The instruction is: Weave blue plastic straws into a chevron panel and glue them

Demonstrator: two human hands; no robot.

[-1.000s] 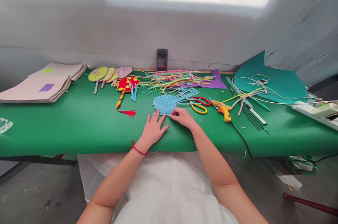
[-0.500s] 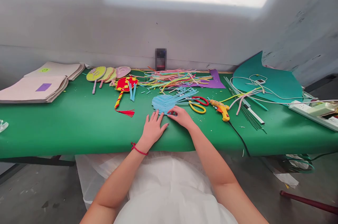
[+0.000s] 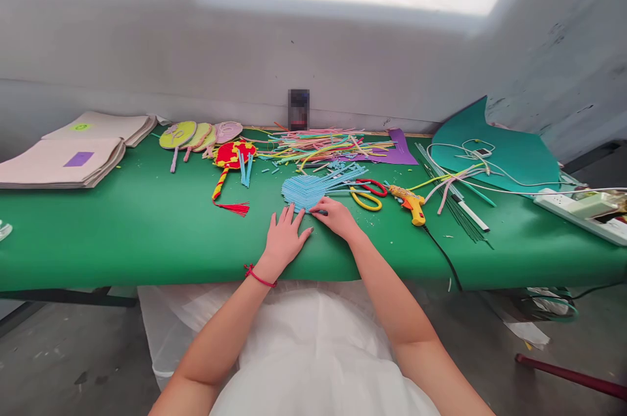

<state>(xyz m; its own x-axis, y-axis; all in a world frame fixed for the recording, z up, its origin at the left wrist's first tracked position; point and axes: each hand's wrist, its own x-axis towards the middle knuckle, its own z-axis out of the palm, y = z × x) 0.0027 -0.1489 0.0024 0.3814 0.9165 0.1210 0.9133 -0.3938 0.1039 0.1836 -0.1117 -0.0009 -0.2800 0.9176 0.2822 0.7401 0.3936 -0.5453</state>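
A light blue heart made of laid-together sticks (image 3: 304, 191) lies on the green table (image 3: 147, 226). My left hand (image 3: 285, 237) rests flat on the table just below the heart, fingers stretched out and fingertips at its lower edge. My right hand (image 3: 336, 215) sits at the heart's lower right edge with fingers curled, pinching the end of a blue stick there. A red cord circles my left wrist.
Red and yellow scissors (image 3: 368, 193) and a yellow glue gun (image 3: 410, 202) lie to the right of the heart. A heap of coloured sticks (image 3: 323, 145), round fans (image 3: 196, 136), a red tasselled fan (image 3: 231, 161), open books (image 3: 73, 151), teal sheet (image 3: 499, 148), and power strip (image 3: 582, 210) surround them.
Both hands stay at the heart's lower edge; only the view has shifted slightly.
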